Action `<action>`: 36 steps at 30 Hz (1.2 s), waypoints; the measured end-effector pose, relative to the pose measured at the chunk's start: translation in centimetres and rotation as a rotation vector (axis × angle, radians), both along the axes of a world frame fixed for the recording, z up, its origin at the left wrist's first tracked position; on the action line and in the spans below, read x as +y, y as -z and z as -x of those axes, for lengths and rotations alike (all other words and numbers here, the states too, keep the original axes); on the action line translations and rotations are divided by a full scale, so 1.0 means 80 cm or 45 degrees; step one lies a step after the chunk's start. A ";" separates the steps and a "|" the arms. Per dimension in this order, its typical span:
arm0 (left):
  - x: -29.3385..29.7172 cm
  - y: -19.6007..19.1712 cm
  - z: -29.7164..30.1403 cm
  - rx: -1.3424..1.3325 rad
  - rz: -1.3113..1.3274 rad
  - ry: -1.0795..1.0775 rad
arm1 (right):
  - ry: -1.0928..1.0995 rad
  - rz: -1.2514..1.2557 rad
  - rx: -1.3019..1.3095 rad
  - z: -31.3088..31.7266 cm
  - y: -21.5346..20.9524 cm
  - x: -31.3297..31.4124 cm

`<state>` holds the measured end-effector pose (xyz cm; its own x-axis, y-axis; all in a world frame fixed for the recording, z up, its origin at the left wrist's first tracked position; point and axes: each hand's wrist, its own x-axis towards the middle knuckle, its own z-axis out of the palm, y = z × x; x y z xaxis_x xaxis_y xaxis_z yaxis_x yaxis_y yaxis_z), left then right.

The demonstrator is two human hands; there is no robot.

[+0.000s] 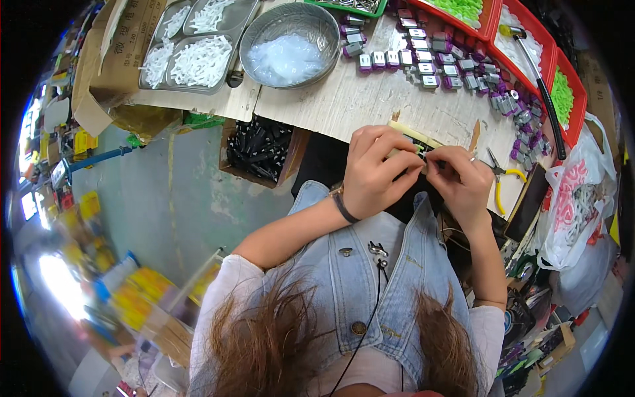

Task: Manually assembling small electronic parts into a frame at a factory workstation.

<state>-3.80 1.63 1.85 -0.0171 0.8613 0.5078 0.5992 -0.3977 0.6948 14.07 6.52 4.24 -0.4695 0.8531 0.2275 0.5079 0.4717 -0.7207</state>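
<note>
Both hands meet at the table's near edge, their fingertips almost touching. My left hand (378,171) is closed in a pinch, thumb and forefinger together. My right hand (463,182) is pinched too, just to its right. Between the fingertips shows a small dark part with a bit of bright green; its kind is too small to tell, and fingers cover most of it. A pale yellow strip (415,134) lies on the table edge just beyond the fingers. Pliers with yellow handles (501,192) lie to the right of my right hand.
Several small silver motors with purple ends (424,68) cover the table's far right. Red trays (529,56) hold green and white parts, with a black-handled tool across them. A metal bowl (290,45), a tray of white parts (202,61) and a box of black parts (261,149) are left.
</note>
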 end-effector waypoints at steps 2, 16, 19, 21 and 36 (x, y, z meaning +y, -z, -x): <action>0.007 0.007 0.001 -0.007 -0.012 0.006 | 0.031 0.072 0.000 0.003 -0.005 0.000; 0.007 0.020 -0.005 -0.103 0.016 0.010 | 0.043 0.173 -0.095 0.001 -0.024 0.002; 0.007 0.020 -0.009 -0.107 0.035 -0.017 | 0.197 0.137 -0.092 -0.013 -0.052 0.015; 0.007 0.017 -0.009 -0.111 0.040 -0.026 | 0.536 -0.080 -0.111 -0.065 -0.058 0.058; -0.027 -0.035 0.005 -0.390 0.168 0.030 | 0.750 -0.264 -0.975 -0.256 -0.011 0.296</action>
<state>-4.21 -0.54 4.64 -0.1310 0.9214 0.3658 0.3460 -0.3033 0.8878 34.58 30.16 5.11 -0.0653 0.9754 0.2107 0.9968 0.0735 -0.0312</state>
